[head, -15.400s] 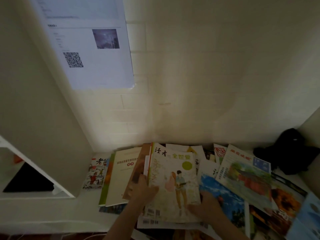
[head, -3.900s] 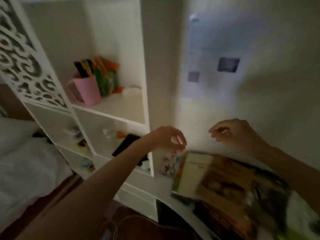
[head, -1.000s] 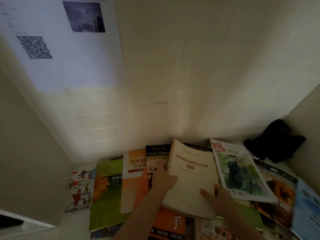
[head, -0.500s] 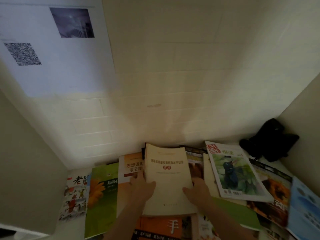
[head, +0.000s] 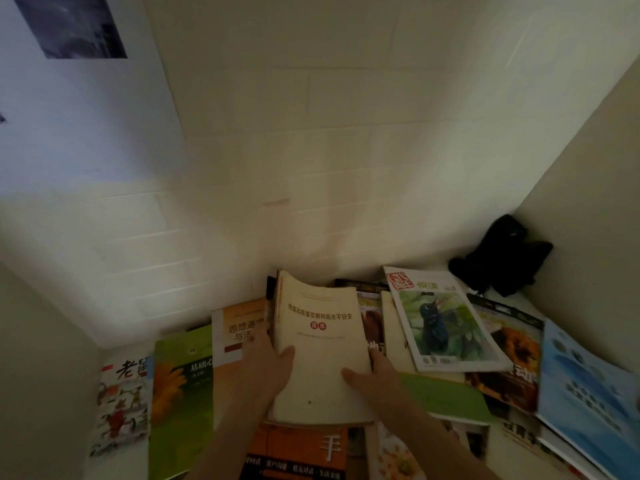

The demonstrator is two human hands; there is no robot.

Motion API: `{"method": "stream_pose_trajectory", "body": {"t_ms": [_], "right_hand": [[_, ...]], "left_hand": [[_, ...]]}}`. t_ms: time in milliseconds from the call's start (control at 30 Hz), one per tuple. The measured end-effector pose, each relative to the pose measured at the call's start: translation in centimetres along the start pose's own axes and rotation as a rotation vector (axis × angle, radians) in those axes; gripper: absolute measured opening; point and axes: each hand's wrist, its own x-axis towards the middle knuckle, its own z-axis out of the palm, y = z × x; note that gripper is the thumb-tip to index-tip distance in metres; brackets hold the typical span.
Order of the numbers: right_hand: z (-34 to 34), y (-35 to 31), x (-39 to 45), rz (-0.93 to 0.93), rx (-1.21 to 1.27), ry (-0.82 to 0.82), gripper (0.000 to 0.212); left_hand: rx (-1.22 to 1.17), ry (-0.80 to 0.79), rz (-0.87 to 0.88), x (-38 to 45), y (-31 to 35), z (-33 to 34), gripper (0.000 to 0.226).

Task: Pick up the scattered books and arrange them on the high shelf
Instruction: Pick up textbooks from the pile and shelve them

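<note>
A cream paperback [head: 320,348] with a red seal on its cover sits on top of a small stack, raised a little over the scattered books. My left hand [head: 268,367] grips the stack's left edge, thumb on the cover. My right hand [head: 375,377] grips its right edge, thumb also on the cover. Around it lie a green book with a sunflower [head: 181,386], an orange and white book [head: 232,334], an orange book [head: 304,448] and a magazine with a blue bird [head: 440,320]. The high shelf is out of view.
More magazines overlap at the right, among them a blue one [head: 585,386] and one with an orange picture [head: 512,348]. A black object [head: 502,258] sits in the back right corner. A white brick wall [head: 311,133] stands behind, with a printed sheet [head: 76,98] at upper left.
Both hands have closed in on the cream paperback's sides and lifted the stack slightly towards me. The camera has moved nearer and tilted right.
</note>
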Motion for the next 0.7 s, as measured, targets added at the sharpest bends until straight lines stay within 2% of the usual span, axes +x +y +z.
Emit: {"method": "stream_pose_trajectory", "body": {"t_ms": [100, 167, 233, 267, 300, 367, 400, 467, 533, 633, 700], "right_hand": [[-2.4, -0.5, -1.5, -0.066, 0.097, 0.048, 0.049], [-5.3, -1.4, -2.3, -0.113, 0.129, 0.086, 0.052], [-9.2, -2.3, -2.7, -0.119, 0.172, 0.088, 0.049], [-11.4, -2.8, -2.8, -0.106, 0.191, 0.084, 0.045], [-13.5, -3.1, -2.9, -0.086, 0.190, 0.090, 0.042], [-17.3, -3.2, -2.3, -0.067, 0.097, 0.132, 0.042], [-18.9, -3.0, -1.4, -0.064, 0.035, 0.160, 0.043], [-21.4, -2.6, 1.1, -0.055, -0.081, 0.195, 0.046], [-22.7, -1.8, 3.4, -0.047, -0.189, 0.207, 0.048], [-23.0, 0.7, 5.7, -0.082, -0.499, 0.213, 0.057], [-22.8, 2.6, 6.5, -0.090, -0.492, 0.204, 0.060]], "left_hand": [[-0.055, 0.023, 0.142, -1.3, 2.8, 0.6, 0.060], [-0.133, 0.054, 0.265, -1.8, 5.3, 1.1, 0.077], [-0.286, -0.001, 0.252, -1.7, 7.6, 2.7, 0.098], [-0.356, -0.066, 0.196, -1.7, 8.9, 3.8, 0.096], [-0.377, -0.129, 0.161, -1.6, 10.2, 5.1, 0.081], [-0.318, -0.240, 0.128, -1.1, 12.5, 8.4, 0.054], [-0.305, -0.287, 0.110, -0.6, 13.3, 10.2, 0.052], [-0.238, -0.329, 0.079, 0.9, 14.2, 13.7, 0.055], [-0.096, -0.304, 0.068, 3.0, 13.6, 17.4, 0.062], [0.087, -0.269, 0.073, 4.7, 12.0, 21.6, 0.073], [0.131, -0.210, 0.071, 4.7, 11.8, 22.7, 0.069]]}}
